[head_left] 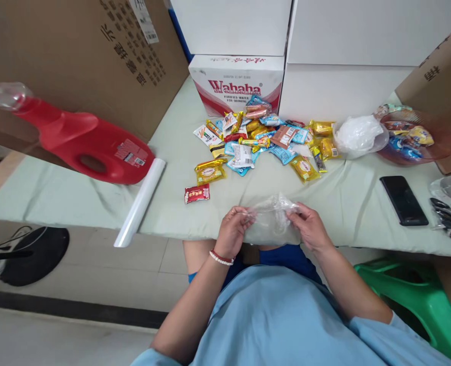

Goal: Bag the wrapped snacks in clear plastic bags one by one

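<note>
A clear plastic bag [273, 223] is stretched between my two hands at the table's front edge. My left hand [233, 229], with a beaded bracelet at the wrist, pinches one side of it. The other side is pinched by my right hand [310, 226], where the film bunches up. Beyond the bag lies a heap of wrapped snacks [261, 140] in yellow, blue, white and red packets. A small red packet [197, 194] lies apart, to the left and ahead of my left hand.
On the left are a red jug [107, 147] and a white roll [139, 203] overhanging the edge. A Wahaba-style carton [236, 84] stands behind the snacks. To the right sit a bowl with white plastic [360, 134], a reddish snack bowl [437, 150] and a black phone [404, 201]. A green stool [412, 300] stands below.
</note>
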`<state>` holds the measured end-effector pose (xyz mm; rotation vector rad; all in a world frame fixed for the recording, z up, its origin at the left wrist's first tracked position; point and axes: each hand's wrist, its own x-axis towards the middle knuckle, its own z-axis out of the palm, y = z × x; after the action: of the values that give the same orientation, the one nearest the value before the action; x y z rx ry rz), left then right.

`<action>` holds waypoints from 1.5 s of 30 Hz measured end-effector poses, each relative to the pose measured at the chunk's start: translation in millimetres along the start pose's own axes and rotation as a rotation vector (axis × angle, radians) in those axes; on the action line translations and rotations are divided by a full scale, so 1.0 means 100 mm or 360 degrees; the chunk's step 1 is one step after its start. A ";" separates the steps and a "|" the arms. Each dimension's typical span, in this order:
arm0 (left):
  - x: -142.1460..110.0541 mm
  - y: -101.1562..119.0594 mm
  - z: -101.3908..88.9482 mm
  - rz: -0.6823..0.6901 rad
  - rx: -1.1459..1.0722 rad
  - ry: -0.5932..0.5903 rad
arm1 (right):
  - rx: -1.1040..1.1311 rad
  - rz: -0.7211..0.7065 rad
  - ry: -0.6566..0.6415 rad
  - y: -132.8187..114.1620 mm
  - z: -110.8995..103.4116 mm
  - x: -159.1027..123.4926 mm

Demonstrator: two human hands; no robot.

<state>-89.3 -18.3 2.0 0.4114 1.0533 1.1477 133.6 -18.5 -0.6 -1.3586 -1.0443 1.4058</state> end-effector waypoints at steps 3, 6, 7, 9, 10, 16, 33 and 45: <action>0.09 0.12 -0.11 -0.0006 -0.0189 0.0142 | 0.0149 0.0151 -0.0014 -0.15 -0.20 0.05; 0.18 0.18 -0.19 0.0044 -0.0230 0.0300 | 0.0199 0.0225 -0.0082 -0.26 -0.36 0.05; 0.20 0.19 -0.21 0.0065 -0.0223 0.0337 | 0.0200 0.0237 -0.0109 -0.29 -0.39 0.05; 0.22 0.21 -0.24 0.0102 -0.0197 0.0382 | 0.0178 0.0251 -0.0159 -0.32 -0.44 0.04; 0.23 0.21 -0.25 0.0112 -0.0180 0.0379 | 0.0157 0.0250 -0.0176 -0.34 -0.46 0.03; 0.24 0.34 -0.43 0.0046 0.0193 0.0139 | -0.0161 -0.0016 -0.0021 -0.30 -0.57 0.09; 0.25 0.30 -0.37 0.0145 0.0411 0.0227 | -0.1162 -0.0540 0.0044 -0.33 0.02 0.16; 0.31 0.49 -0.33 0.0043 -0.0263 0.0391 | -0.0961 -0.1068 0.0160 0.11 0.09 -0.39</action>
<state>-142.5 21.6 7.5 0.1567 1.1567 1.3226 124.1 -58.6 -1.0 -1.2737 -1.7359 0.5348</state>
